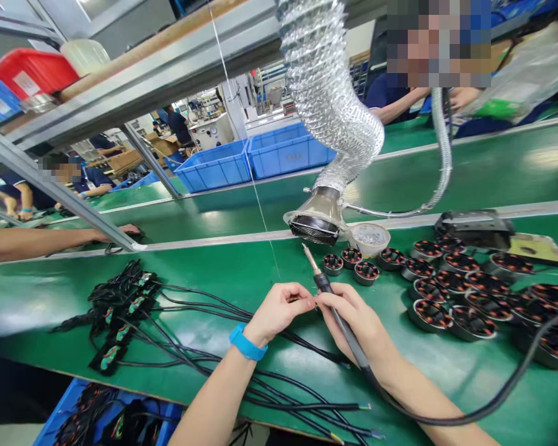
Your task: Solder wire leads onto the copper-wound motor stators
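Between black cables (307, 407) and copper-wound rings (431, 314), the left hand (283, 308) has its grip pinched closed, on what is too small to tell; beside it, the right hand (358, 319) grasps a soldering iron (351, 344), tip pointing away, probably to spare the fingers. Beyond both grips, a fume duct (328, 93) hangs over the green table (199, 266), likely for smoke, with blue bins (218, 167) and co-workers (179, 127) farther off.

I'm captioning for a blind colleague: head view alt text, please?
The right hand holds a soldering iron close to the left hand over a green workbench. Black cables lie mostly left, round metal-rimmed parts right.
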Tool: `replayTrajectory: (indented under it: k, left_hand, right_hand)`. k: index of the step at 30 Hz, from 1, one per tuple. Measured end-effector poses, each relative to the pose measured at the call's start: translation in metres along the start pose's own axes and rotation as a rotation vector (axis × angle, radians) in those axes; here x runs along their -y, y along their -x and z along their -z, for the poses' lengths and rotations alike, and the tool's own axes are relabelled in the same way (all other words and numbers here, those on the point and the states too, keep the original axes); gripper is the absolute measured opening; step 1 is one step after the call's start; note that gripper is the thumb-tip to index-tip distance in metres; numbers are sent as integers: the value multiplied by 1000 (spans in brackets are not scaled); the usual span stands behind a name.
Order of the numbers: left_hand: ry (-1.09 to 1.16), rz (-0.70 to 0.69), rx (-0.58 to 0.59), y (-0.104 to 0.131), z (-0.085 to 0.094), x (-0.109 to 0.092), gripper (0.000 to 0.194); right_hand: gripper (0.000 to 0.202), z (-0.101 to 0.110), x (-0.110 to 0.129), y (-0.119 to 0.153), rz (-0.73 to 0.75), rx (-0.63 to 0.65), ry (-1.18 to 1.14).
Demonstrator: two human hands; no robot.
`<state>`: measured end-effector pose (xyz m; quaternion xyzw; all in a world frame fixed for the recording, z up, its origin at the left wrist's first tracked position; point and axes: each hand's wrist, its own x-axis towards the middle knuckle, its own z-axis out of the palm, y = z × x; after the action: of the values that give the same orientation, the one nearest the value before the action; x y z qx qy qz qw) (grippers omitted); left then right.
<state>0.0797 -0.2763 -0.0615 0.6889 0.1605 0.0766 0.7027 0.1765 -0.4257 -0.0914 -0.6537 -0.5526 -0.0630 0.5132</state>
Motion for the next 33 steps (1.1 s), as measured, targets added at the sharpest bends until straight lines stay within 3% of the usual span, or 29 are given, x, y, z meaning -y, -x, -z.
replayTrajectory:
  k: [6, 10, 13, 25, 33]
  left_hand:
    - [-84, -70, -192, -12, -3, 11, 18]
    - [-136, -63, -221, -19, -1, 16, 19]
    - [-159, -64, -226, -21, 0, 18, 18]
    - [-182, -89, -205, -21, 2, 23, 18]
    - [-218, -85, -212, -21, 2, 24, 17]
  right_hand:
    - [22, 8, -3, -6, -115, -176, 17]
    - [19, 18, 0, -9, -368, -321, -102]
    - [20, 19, -1, -6, -412, -377, -235]
    - [19, 15, -12, 7, -372, -252, -278]
    - [20, 15, -9, 4, -390, -274, -305]
